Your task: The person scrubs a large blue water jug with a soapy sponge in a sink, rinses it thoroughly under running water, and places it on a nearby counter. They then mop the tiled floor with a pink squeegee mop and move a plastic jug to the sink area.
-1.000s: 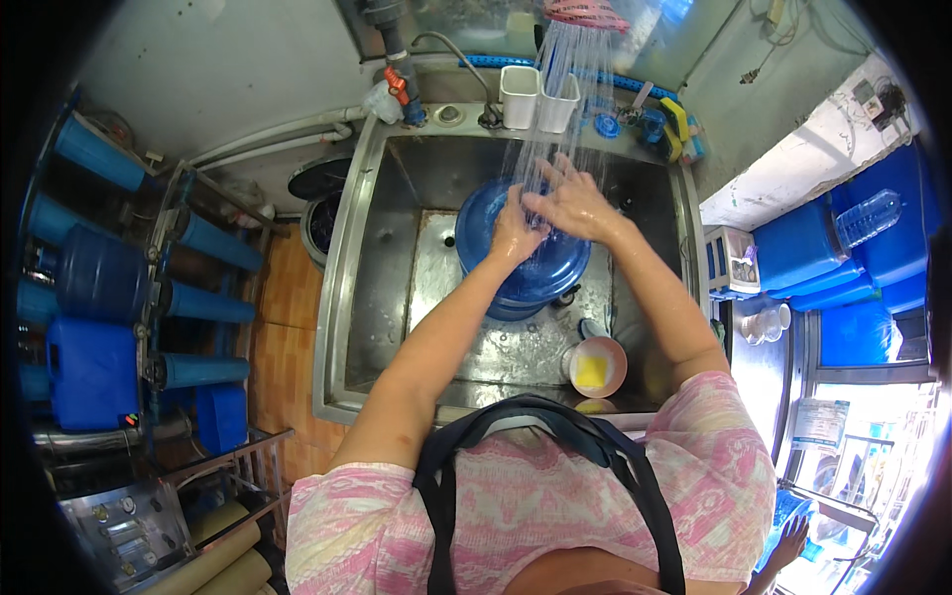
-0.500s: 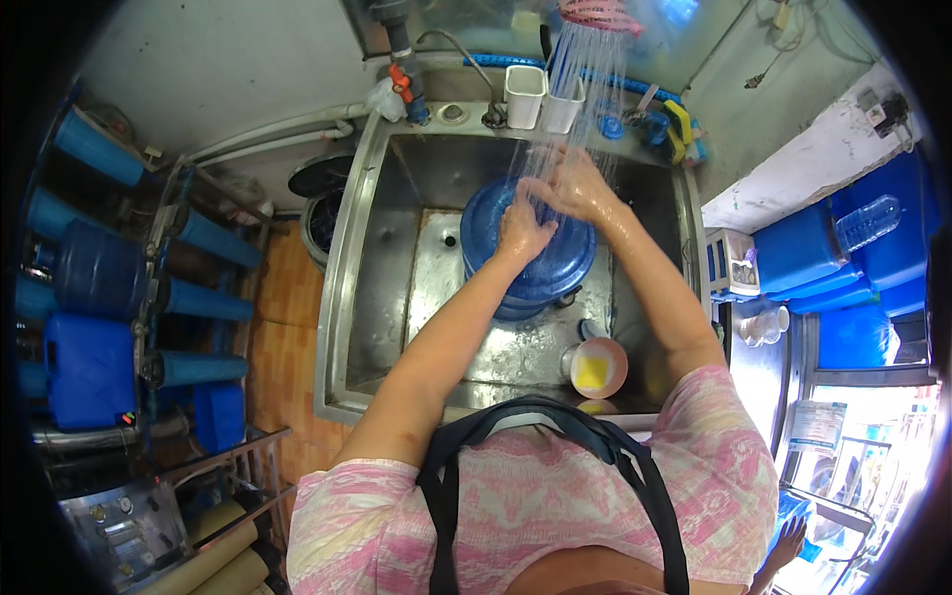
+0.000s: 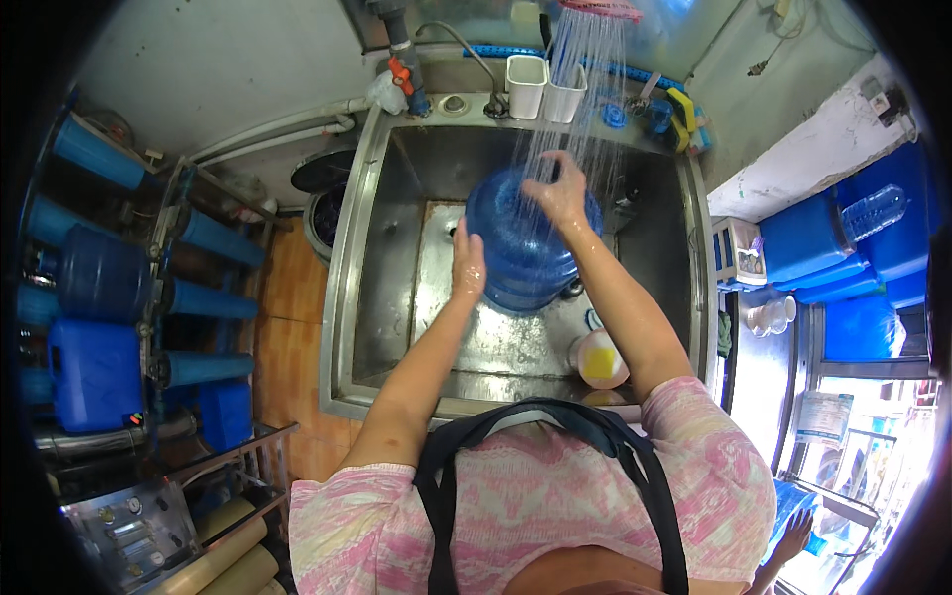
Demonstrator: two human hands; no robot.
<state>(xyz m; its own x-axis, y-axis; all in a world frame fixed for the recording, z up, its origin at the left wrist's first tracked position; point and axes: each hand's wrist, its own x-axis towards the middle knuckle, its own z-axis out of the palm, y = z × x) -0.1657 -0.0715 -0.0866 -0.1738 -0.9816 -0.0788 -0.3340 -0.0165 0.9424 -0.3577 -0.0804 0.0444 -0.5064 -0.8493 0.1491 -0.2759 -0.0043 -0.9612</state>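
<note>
A large round blue water jug (image 3: 531,263) stands in the steel sink (image 3: 635,268), its top wet under streams of water. Flat against or close beside the jug's left side is my left hand (image 3: 470,263), fingers stretched out. My right hand (image 3: 561,194) hovers at the top of the jug in the falling water, thumb and fingers spread apart with nothing visible between them. Whether it touches the jug cannot be seen. Water pours from a shower head wrapped in pink (image 3: 605,10). Near the sink's front edge sits a round bowl with a yellow sponge (image 3: 599,365).
Two white containers (image 3: 527,87) stand on the back ledge by a curved faucet (image 3: 466,55). A blue cap (image 3: 614,116) and a yellow-handled brush (image 3: 681,111) lie farther right. Blue filter housings (image 3: 208,297) line the left. Another person's hand (image 3: 796,535) shows at lower right.
My hands have moved apart: the left went down to the jug's side, the right stays over its top, slightly lower. The jug seems tilted or shifted slightly, and the bowl moved slightly right.
</note>
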